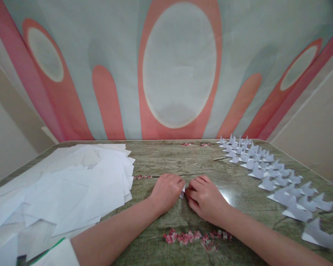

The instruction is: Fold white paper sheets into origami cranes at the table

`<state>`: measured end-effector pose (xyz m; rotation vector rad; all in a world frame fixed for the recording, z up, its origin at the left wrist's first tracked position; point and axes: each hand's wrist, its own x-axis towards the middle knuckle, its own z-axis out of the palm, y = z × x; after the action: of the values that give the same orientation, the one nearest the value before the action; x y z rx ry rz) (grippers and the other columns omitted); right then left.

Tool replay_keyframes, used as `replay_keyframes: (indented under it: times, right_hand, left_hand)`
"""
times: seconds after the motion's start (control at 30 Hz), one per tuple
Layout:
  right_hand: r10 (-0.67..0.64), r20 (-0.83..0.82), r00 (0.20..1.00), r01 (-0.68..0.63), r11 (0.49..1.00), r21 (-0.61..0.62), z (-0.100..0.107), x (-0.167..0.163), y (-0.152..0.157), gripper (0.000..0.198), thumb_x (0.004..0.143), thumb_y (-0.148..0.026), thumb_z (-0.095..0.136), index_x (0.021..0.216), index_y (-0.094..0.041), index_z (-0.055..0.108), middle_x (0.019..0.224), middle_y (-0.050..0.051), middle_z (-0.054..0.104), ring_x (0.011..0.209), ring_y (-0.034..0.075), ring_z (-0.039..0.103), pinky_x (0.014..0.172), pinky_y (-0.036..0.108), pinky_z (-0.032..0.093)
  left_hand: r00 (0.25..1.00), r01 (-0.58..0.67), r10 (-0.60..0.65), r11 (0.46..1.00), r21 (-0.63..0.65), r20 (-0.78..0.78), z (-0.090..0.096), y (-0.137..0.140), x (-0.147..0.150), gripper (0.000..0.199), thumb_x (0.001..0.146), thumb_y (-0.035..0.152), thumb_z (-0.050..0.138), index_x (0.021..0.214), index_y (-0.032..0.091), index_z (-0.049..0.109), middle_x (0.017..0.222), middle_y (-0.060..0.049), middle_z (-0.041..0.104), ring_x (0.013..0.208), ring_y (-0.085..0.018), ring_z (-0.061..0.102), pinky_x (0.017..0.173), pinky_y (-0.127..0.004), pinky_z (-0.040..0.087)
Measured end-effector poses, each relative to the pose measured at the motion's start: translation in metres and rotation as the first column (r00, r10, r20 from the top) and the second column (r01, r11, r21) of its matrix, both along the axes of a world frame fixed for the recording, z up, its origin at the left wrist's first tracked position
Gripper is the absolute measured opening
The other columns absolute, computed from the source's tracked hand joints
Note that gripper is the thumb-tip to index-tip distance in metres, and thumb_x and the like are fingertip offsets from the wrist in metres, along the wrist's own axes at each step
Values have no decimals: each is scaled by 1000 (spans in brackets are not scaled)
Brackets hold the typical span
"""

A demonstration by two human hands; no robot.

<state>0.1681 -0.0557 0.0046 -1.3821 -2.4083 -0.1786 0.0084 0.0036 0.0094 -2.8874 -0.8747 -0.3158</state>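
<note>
Between my two hands, near the middle of the table, is a small folded piece of white paper [182, 193], mostly covered by fingers. My left hand [168, 191] is closed on it from the left, the fingers curled and pinching. From the right, my right hand [204, 195] is also curled, its fingertips against the paper's right edge. Several folded white paper birds [257, 171] stand in rows along the table's right side, the closest one [320, 234] near the front right. A wide pile of loose white paper sheets [72, 184] lies on the left.
The wood-patterned table [155, 159] has pink flower prints and a bright light reflection right of my right hand. Behind its far edge rises a backdrop [122, 37] with coral and grey-green shapes. Plain walls [316, 136] flank both sides.
</note>
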Motion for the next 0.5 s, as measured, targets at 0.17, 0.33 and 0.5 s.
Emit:
replay_keyframes:
  times: [0.17, 0.33, 0.5]
  right_hand:
    - [2, 6, 1000, -2, 1000, -6, 0, 0, 0, 11, 77, -17, 56, 74, -19, 66, 71, 3, 54, 74, 17, 46, 77, 33, 32]
    - [4, 2, 1000, -4, 1000, -11, 0, 1, 0, 11, 77, -17, 56, 75, -19, 66, 72, 3, 55, 75, 17, 47, 77, 33, 32]
    - [23, -51, 998, -26, 999, -44, 2, 4, 1, 13, 78, -16, 54, 76, -20, 66, 71, 2, 56, 74, 16, 48, 76, 33, 32]
  left_hand:
    - [1000, -3, 3, 1000, -16, -11, 2, -1, 0, 8, 84, 20, 51, 84, 18, 59, 81, -4, 61, 80, -19, 57, 71, -32, 44]
    - [999, -10, 10, 1000, -8, -41, 3, -3, 0, 10, 85, 18, 48, 87, 18, 58, 82, -5, 61, 79, -20, 58, 70, -31, 45]
    - [999, -8, 7, 1000, -19, -49, 5, -6, -1, 14, 84, 14, 46, 93, 18, 57, 86, -5, 62, 82, -21, 58, 71, -32, 47]
